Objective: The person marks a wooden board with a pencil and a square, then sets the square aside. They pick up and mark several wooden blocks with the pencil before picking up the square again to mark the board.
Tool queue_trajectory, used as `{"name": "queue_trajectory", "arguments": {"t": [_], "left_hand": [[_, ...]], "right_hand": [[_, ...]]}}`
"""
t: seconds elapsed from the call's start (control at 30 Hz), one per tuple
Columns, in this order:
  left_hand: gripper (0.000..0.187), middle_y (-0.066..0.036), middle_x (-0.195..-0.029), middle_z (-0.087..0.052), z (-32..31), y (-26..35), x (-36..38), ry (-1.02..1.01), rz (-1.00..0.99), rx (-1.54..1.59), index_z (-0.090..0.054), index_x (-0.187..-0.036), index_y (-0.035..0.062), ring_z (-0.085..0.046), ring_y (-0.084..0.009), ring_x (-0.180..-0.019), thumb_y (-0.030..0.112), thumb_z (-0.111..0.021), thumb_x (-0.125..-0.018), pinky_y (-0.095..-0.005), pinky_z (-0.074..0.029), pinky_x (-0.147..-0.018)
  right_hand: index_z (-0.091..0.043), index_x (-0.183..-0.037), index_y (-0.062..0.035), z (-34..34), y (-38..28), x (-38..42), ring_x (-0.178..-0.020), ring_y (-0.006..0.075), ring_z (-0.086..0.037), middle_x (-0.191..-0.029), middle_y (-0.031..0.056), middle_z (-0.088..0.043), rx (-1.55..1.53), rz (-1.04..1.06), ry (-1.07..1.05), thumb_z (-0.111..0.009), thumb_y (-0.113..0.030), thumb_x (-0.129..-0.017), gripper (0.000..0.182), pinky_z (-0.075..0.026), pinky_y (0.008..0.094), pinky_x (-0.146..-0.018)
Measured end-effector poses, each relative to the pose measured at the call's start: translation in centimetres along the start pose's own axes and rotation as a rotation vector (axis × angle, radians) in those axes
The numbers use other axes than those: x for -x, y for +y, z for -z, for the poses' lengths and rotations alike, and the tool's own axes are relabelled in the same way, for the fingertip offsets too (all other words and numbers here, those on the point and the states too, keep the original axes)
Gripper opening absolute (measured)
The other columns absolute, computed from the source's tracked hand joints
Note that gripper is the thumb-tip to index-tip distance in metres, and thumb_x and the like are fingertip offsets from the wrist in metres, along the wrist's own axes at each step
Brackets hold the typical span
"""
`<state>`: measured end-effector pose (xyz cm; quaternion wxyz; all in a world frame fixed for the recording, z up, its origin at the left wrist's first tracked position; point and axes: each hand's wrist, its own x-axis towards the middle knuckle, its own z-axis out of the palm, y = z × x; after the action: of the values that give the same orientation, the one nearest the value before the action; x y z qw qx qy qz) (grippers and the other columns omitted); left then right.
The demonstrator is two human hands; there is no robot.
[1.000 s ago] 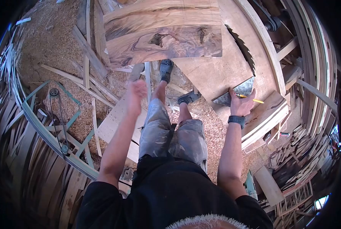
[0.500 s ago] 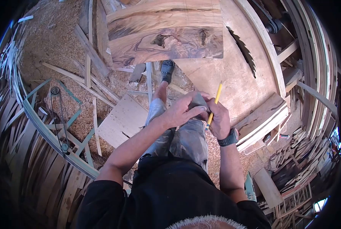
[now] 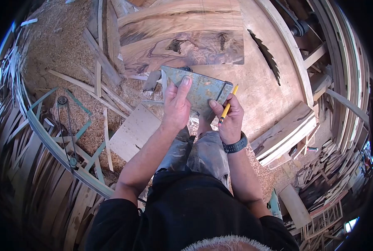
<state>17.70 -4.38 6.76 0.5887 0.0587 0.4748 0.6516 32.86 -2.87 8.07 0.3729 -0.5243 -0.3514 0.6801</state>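
Observation:
A worn, blotchy grey-green notebook [image 3: 199, 88] with a dark elastic band near its right end is held out in front of me, tilted, cover facing up. My left hand [image 3: 177, 108] grips its left side, thumb lying on the cover and fingers partly hidden beneath. At the right end my right hand [image 3: 231, 119] pinches the notebook, with the thumb beside the band. That same hand also holds a yellow pencil [image 3: 226, 108], pointing up and away. Beyond the notebook lies a figured wood slab [image 3: 182, 37] with dark knots.
A saw blade [image 3: 265, 57] rises from the plywood tabletop [image 3: 253, 96] on the right. A thick wood piece [image 3: 284, 131] lies at its near edge. Sawdust and offcuts cover the floor at left, beside a green metal frame with a belt [image 3: 65, 125]. Scrap wood is piled at right.
The hands have moved apart and forward, and the notebook has come into plain view between them. The pencil has shifted slightly left and down with my right hand.

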Motion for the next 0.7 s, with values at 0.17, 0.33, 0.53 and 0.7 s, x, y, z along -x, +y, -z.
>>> {"name": "queue_trajectory", "arguments": {"t": [0.17,0.33,0.53,0.7], "left_hand": [[0.079,-0.016,-0.143,-0.057,1.0,1.7,1.3,-0.126,0.235,0.113,-0.046,-0.147,0.0053,-0.059,-0.0289,-0.128,0.069,-0.033,-0.102,-0.0471,-0.047,-0.107],[0.114,-0.022,-0.156,-0.045,2.6,4.0,1.9,-0.369,0.623,0.565,-0.029,-0.160,0.0048,-0.047,-0.0372,-0.142,0.093,-0.021,-0.087,-0.0538,-0.041,-0.112],[0.113,-0.023,-0.163,-0.033,0.4,2.8,3.0,-0.493,0.198,-0.279,-0.020,-0.164,0.0048,-0.039,-0.0397,-0.148,0.072,-0.066,-0.085,-0.0540,-0.032,-0.118],[0.090,-0.027,-0.164,-0.021,0.2,1.6,4.2,-0.480,-0.252,-1.161,-0.038,-0.155,0.0039,-0.021,-0.0418,-0.155,0.007,-0.083,-0.077,-0.0470,-0.031,-0.121]], "right_hand": [[-0.066,-0.109,-0.0058,2.0,-1.7,-0.7,-0.101,0.0184,-0.070,-0.106,0.0077,-0.075,0.114,0.322,-0.150,-0.071,-0.008,-0.094,0.016,-0.052,0.0359,-0.095],[-0.069,-0.097,-0.0091,3.6,-6.3,-2.0,-0.109,0.0326,-0.072,-0.108,0.0133,-0.076,0.771,0.809,-0.350,-0.072,0.000,-0.079,0.021,-0.045,0.0522,-0.108],[-0.064,-0.106,-0.0047,0.8,-4.5,0.2,-0.090,0.0207,-0.072,-0.104,0.0120,-0.075,0.334,0.368,-0.017,-0.074,0.004,-0.085,0.025,-0.057,0.0354,-0.078],[-0.061,-0.109,-0.0044,-3.6,-1.4,1.4,-0.095,0.0093,-0.066,-0.110,0.0052,-0.071,-0.356,-0.056,0.260,-0.072,0.002,-0.093,0.020,-0.055,0.0284,-0.087]]}}
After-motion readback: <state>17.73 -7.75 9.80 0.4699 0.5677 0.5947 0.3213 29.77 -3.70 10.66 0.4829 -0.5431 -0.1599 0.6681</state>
